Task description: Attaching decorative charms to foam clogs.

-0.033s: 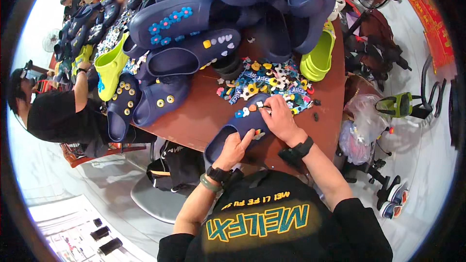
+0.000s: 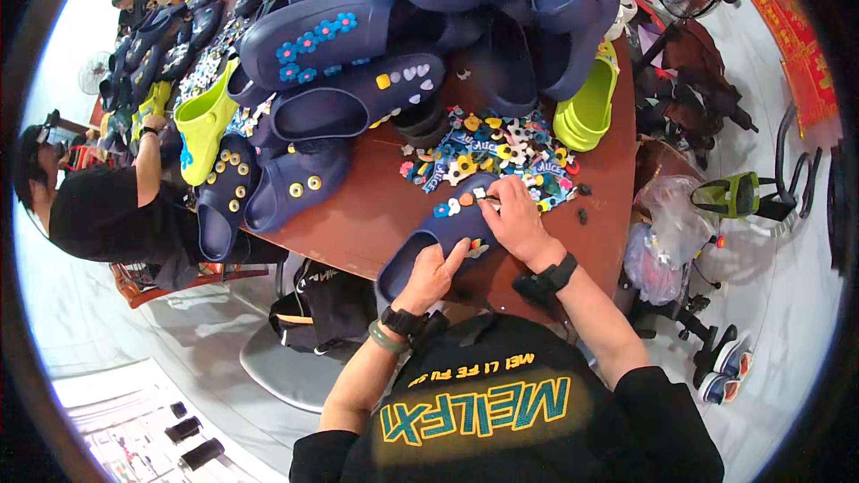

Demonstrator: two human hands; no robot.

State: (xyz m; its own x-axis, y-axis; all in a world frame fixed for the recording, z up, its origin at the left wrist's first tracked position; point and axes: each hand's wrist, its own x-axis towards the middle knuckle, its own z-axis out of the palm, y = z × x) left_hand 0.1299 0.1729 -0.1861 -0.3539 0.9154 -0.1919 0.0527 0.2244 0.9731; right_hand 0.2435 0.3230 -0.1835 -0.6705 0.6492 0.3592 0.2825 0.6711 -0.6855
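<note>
**Navy clog pinned at table edge, charm going on**

Nearest me: my left hand (image 2: 432,275) is clamped on the heel end of a navy foam clog (image 2: 428,246), fingers curled over its side, holding it flat at the near edge of the brown table (image 2: 358,215). My right hand (image 2: 513,217) sits on the toe end, fingertips pinched on something small against the upper, probably a charm; too small to tell which. A few charms (image 2: 452,207) already sit on the clog just left of that hand.

Handling, my guess: the clog is light, soft foam, squashy but springs back, not slippery, not fragile. Best grip is the heel rim or sidewall, as the left hand has it, leaving the perforated upper free. Charms look like small rubbery pieces, easy to fumble.

Just beyond the right hand, almost touching: a loose pile of colourful charms (image 2: 501,156). Farther back, a heap of navy clogs (image 2: 358,63), a lime-green clog (image 2: 586,112) to the right. Far left, another person in black (image 2: 107,210) works on their own clogs.
</note>
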